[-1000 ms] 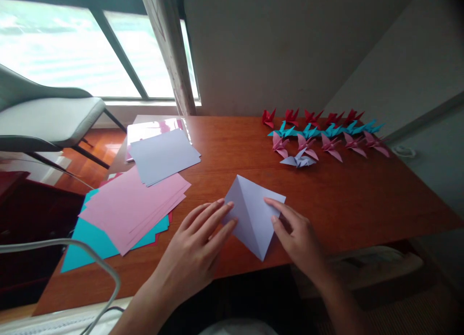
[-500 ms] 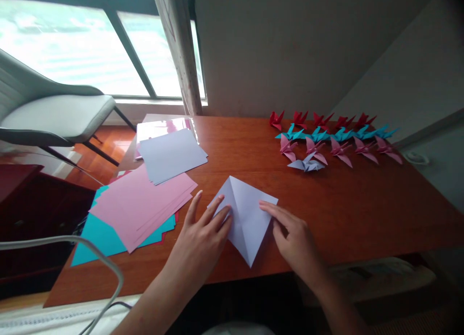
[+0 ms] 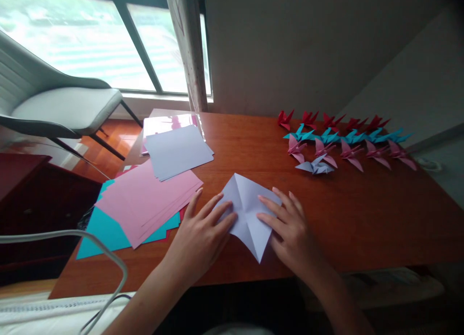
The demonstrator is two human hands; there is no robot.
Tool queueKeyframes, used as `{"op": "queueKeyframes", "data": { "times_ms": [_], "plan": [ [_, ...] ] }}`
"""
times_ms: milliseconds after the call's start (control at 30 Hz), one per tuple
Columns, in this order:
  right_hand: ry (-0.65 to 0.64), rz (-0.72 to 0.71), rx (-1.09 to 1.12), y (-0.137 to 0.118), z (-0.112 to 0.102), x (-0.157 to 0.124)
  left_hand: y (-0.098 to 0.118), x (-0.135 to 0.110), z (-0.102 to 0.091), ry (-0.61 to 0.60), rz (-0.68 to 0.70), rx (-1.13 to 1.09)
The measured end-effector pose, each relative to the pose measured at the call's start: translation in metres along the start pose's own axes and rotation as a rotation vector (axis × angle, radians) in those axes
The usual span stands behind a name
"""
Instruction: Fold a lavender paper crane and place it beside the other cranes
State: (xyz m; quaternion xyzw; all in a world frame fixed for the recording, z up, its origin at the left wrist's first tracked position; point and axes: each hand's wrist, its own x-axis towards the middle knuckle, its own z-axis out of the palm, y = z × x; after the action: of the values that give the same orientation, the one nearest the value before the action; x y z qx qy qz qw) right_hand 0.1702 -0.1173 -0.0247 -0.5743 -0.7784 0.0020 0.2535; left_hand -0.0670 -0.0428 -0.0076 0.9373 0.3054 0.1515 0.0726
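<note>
A creased square of white paper lies before me near the table's front edge, one corner pointing toward me. Creases cross at its middle, and its lower left edge bows. My left hand has its fingertips on the left part of the sheet, the little finger spread away; its thumb is hidden. On the right side, my right hand lays two fingertips on top of the paper, other fingers raised beyond the right corner and the thumb tucked low at the edge. Both hands appear to hold the sheet by its side corners.
Left on the wooden table are pink sheets, blue sheets, white sheets and a shiny pack. Folded red, blue, pink and white birds stand back right. A grey tube curves at lower left.
My right hand has turned and spread more fingers over the paper's right side. The sheet now bows along its lower left edge. The whole view has shifted slightly.
</note>
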Motion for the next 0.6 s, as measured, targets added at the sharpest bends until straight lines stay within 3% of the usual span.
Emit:
{"op": "queueKeyframes", "data": {
  "times_ms": [233, 500, 600],
  "plan": [
    [-0.076, -0.012, 0.172, 0.015, -0.001, -0.002, -0.011, -0.001, -0.002, -0.018, 0.047, -0.144],
    [-0.005, 0.133, 0.397, 0.011, -0.007, -0.01, -0.007, 0.0, 0.004, 0.063, -0.05, -0.427],
    [-0.058, 0.066, 0.418, 0.01, -0.012, -0.008, -0.005, 0.003, 0.003, 0.04, -0.047, -0.434]
  ]
}}
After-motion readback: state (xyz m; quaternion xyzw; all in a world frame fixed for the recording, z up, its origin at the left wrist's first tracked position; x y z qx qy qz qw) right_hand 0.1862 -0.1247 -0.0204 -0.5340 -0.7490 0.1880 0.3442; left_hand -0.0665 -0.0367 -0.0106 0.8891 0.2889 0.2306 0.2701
